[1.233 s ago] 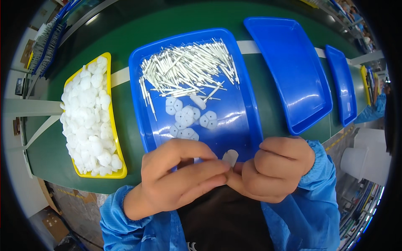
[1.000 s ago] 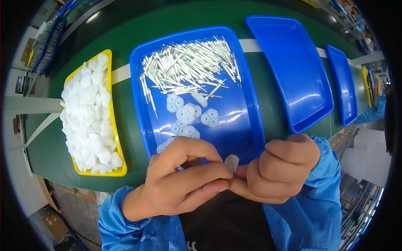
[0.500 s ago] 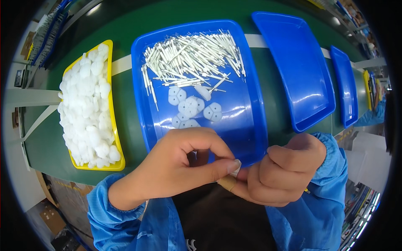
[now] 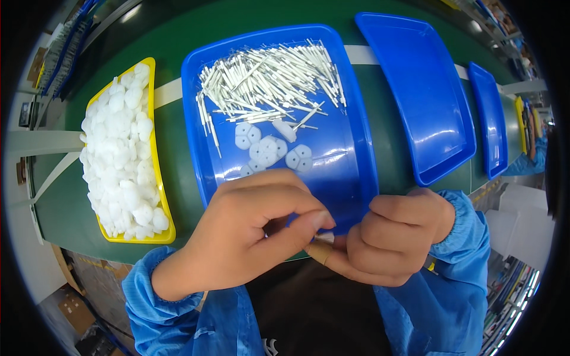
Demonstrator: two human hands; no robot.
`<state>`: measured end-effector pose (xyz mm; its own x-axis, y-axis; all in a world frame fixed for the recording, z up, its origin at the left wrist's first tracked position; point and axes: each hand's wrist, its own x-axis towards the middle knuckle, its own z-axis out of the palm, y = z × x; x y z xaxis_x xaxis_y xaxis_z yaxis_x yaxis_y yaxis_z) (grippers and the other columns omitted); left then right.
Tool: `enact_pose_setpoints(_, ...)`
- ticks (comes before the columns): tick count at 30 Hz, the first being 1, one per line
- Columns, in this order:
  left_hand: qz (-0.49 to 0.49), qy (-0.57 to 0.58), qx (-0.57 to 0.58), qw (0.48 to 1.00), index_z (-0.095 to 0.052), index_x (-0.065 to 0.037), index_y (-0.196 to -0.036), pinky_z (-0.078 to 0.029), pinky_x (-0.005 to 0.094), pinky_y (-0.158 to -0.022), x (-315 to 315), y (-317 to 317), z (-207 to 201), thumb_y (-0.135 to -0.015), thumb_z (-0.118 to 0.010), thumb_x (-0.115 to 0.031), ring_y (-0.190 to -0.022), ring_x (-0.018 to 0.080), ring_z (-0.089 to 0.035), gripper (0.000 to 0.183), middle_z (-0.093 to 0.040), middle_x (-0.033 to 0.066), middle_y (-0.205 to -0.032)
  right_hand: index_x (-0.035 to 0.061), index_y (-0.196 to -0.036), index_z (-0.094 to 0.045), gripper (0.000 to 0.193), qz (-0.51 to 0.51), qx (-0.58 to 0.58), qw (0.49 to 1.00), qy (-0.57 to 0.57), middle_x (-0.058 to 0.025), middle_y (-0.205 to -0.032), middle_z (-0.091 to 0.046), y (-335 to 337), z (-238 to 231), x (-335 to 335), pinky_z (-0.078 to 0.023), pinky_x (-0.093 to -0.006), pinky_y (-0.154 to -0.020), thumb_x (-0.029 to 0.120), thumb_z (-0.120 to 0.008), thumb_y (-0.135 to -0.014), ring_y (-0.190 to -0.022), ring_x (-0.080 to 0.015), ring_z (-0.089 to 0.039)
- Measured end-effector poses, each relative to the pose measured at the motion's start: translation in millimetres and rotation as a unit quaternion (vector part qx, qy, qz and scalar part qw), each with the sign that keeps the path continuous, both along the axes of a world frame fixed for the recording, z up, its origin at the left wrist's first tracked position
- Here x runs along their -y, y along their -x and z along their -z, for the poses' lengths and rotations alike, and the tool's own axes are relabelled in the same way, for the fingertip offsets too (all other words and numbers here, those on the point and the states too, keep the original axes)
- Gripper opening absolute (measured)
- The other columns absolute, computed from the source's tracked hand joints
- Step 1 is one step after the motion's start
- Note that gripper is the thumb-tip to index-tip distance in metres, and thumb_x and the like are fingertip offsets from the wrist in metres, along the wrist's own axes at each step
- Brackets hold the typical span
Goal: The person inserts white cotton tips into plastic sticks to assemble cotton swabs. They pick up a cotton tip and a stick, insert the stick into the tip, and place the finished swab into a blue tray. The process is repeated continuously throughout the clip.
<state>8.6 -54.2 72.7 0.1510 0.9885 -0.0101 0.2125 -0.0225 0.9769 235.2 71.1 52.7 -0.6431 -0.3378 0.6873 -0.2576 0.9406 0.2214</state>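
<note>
In front of my body, at the near edge of a blue tray (image 4: 350, 178), my two hands meet at the fingertips. My left hand (image 4: 255, 228) is closed, thumb and forefinger pinched together; whatever lies between them is hidden. Curled into a loose fist, my right hand (image 4: 392, 240) has a tan wrap around one finger and grips a small white piece (image 4: 326, 237), of which only an edge shows. Beyond the hands, the tray bears a heap of thin white sticks with wire-like ends (image 4: 267, 77) and several pale three-lobed pieces (image 4: 299, 158) with small holes.
To the left stands a yellow tray (image 4: 168, 231) piled with white rounded pieces (image 4: 122, 160). Two more blue trays (image 4: 427, 101) (image 4: 488, 118) lie to the right on the green table (image 4: 389, 118). Another person's blue sleeve (image 4: 537, 160) shows at the far right.
My left fingertips have shifted slightly up and left, off the white piece's visible edge. My right hand has moved a little left. The trays sit slightly differently in view.
</note>
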Motion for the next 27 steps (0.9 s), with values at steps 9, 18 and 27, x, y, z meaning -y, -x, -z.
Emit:
enact_pose_setpoints(9, 0.027, 0.078, 0.002, 0.997, -0.084, -0.002, -0.11, -0.047, 0.0269, -0.062, -6.3, 2.1, -4.9, -0.094, -0.085, -0.006, -0.072, 0.0115, -0.062, 0.016, -0.074, 0.0069, -0.096, 0.0124, -0.094, -0.087, 0.019, 0.002, -0.007, 1.0, 0.013, 0.0052, -0.072, -0.053, 0.0, 6.1, 2.0, -0.048, -0.0287, -0.067, 0.012, -0.078, -0.078, -0.066, -0.0107, -0.053)
enact_pose_setpoints(18, 0.07, 0.112, 0.029, 0.991, -0.085, -0.005, -0.104, -0.042, 0.026, -0.06, -9.7, 3.4, 10.0, -0.091, -0.088, -0.004, -0.071, 0.009, -0.06, 0.013, -0.073, 0.0032, -0.092, 0.0083, -0.091, -0.086, 0.014, -0.008, -0.019, 1.0, -0.017, 0.0032, -0.073, -0.055, 1.0, 8.0, 5.1, -0.049, -0.0291, -0.066, 0.014, -0.078, -0.082, -0.065, -0.0116, -0.054)
enact_pose_setpoints(27, 0.045, 0.134, 0.079, 0.987, -0.085, -0.005, -0.097, -0.04, 0.0267, -0.059, -12.2, 0.9, 10.0, -0.094, -0.087, -0.005, -0.072, 0.0083, -0.061, 0.005, -0.074, 0.0011, -0.088, 0.0202, -0.097, -0.09, 0.028, -0.013, -0.005, 1.0, -0.024, 0.0074, -0.07, -0.048, -0.2, 10.9, 8.7, -0.043, -0.0288, -0.063, 0.005, -0.076, -0.078, -0.064, -0.0107, -0.048)
